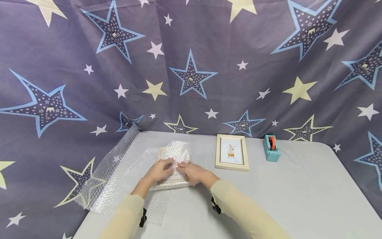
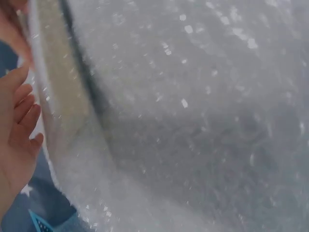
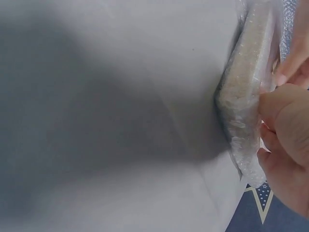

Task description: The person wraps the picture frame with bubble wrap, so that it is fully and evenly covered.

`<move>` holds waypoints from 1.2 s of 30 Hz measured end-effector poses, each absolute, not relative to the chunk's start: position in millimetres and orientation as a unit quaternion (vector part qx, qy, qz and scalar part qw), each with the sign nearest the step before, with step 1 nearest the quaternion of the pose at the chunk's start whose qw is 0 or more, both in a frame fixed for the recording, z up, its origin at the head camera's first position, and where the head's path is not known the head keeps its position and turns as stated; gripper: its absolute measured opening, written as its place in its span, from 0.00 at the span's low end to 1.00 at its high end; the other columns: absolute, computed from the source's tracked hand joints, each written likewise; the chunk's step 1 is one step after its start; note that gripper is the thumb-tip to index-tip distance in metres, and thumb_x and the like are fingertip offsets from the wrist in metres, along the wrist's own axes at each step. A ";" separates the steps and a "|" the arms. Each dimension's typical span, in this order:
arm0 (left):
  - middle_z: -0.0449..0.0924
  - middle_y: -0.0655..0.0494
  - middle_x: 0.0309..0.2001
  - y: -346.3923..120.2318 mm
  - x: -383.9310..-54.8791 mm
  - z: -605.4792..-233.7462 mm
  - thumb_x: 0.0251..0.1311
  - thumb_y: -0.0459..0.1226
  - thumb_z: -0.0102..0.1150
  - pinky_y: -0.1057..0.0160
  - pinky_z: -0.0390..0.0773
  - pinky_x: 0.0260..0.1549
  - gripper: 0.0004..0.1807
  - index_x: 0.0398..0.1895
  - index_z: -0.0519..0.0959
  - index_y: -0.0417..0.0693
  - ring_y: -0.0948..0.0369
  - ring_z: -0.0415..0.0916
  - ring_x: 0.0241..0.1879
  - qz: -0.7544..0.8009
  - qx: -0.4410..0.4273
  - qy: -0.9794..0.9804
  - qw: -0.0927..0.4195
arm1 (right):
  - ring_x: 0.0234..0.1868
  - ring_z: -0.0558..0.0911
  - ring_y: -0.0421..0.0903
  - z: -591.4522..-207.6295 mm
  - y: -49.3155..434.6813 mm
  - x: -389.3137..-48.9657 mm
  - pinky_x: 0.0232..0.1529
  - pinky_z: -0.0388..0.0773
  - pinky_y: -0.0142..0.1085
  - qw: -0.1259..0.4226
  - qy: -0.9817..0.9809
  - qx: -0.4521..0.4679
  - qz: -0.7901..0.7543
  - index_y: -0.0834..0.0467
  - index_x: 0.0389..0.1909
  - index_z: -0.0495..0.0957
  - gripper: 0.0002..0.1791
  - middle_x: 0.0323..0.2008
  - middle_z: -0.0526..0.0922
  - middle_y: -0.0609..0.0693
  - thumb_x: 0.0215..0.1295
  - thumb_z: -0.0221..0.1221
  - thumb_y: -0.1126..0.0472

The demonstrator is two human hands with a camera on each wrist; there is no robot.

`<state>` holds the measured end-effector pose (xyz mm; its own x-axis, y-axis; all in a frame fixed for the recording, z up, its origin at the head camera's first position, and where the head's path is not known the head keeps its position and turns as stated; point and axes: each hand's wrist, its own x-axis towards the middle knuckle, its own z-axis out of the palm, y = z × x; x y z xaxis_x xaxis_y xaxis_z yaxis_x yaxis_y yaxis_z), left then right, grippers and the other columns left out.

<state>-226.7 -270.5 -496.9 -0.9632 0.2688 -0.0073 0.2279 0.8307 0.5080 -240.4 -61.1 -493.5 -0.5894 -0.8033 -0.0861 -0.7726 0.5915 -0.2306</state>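
A pale, flat rectangular picture frame (image 1: pixel 176 179) lies wrapped in bubble wrap on the table; its edge (image 3: pixel 248 63) shows through the plastic in the right wrist view. My left hand (image 1: pixel 161 170) rests on the left part of its top, fingers loosely bent. From the right, my right hand (image 1: pixel 192 171) presses on the package with its fingers extended, close to the left fingertips. The loose bubble wrap sheet (image 1: pixel 128 166) spreads out to the left, under and beyond my left forearm. The picture face of the wrapped frame cannot be made out.
Right of the package lies a second, unwrapped picture frame (image 1: pixel 231 152) with a plant print. Further right stands a teal tape dispenser (image 1: pixel 271 148) with an orange core. A starry cloth (image 1: pixel 191 106) hangs behind the grey table (image 1: pixel 298 192). The wrap overhangs the table's left edge.
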 end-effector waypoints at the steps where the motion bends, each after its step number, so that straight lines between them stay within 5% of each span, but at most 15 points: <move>1: 0.72 0.42 0.65 -272.8 -226.6 -494.3 0.63 0.41 0.58 0.43 0.59 0.71 0.26 0.63 0.72 0.40 0.44 0.68 0.66 0.276 0.120 0.953 0.030 | 0.75 0.60 0.51 -493.1 -61.2 -240.6 0.77 0.53 0.49 0.092 0.888 -0.443 -0.084 0.55 0.70 0.63 0.33 0.73 0.62 0.52 0.63 0.56 0.64; 10: 0.73 0.34 0.61 -339.2 -207.1 -473.6 0.68 0.44 0.49 0.39 0.74 0.56 0.25 0.63 0.71 0.40 0.36 0.72 0.59 0.219 -0.071 0.972 -0.042 | 0.76 0.58 0.49 -493.6 -63.6 -244.6 0.78 0.50 0.48 0.110 0.893 -0.428 -0.086 0.54 0.71 0.62 0.33 0.74 0.60 0.50 0.64 0.56 0.63; 19: 0.72 0.27 0.57 -391.6 -172.4 -483.9 0.66 0.44 0.44 0.37 0.76 0.48 0.29 0.62 0.66 0.29 0.31 0.71 0.55 0.154 -0.216 0.964 0.026 | 0.76 0.57 0.49 -492.3 -61.1 -246.8 0.78 0.49 0.48 0.115 0.893 -0.425 -0.093 0.54 0.71 0.61 0.33 0.74 0.59 0.50 0.65 0.56 0.62; 25: 0.73 0.27 0.55 -401.7 -166.3 -490.4 0.63 0.41 0.44 0.39 0.76 0.48 0.26 0.58 0.70 0.29 0.31 0.71 0.54 0.167 -0.238 0.957 0.005 | 0.77 0.56 0.49 -491.9 -61.3 -247.3 0.78 0.48 0.47 0.117 0.891 -0.428 -0.094 0.54 0.72 0.60 0.32 0.74 0.58 0.50 0.67 0.55 0.62; 32: 0.81 0.30 0.41 -400.8 -162.9 -468.4 0.60 0.38 0.51 0.47 0.78 0.36 0.19 0.42 0.79 0.28 0.38 0.78 0.39 0.263 -0.241 0.934 -0.034 | 0.77 0.56 0.49 -494.4 -61.9 -246.8 0.78 0.47 0.47 0.118 0.890 -0.429 -0.096 0.54 0.72 0.60 0.32 0.75 0.58 0.50 0.67 0.55 0.61; 36: 0.86 0.43 0.32 -395.1 -165.8 -451.0 0.63 0.40 0.53 0.61 0.82 0.32 0.21 0.47 0.78 0.27 0.56 0.83 0.31 0.364 -0.225 0.903 -0.034 | 0.77 0.56 0.48 -494.7 -61.4 -247.1 0.78 0.48 0.47 0.117 0.892 -0.427 -0.094 0.53 0.72 0.60 0.32 0.75 0.58 0.49 0.67 0.55 0.61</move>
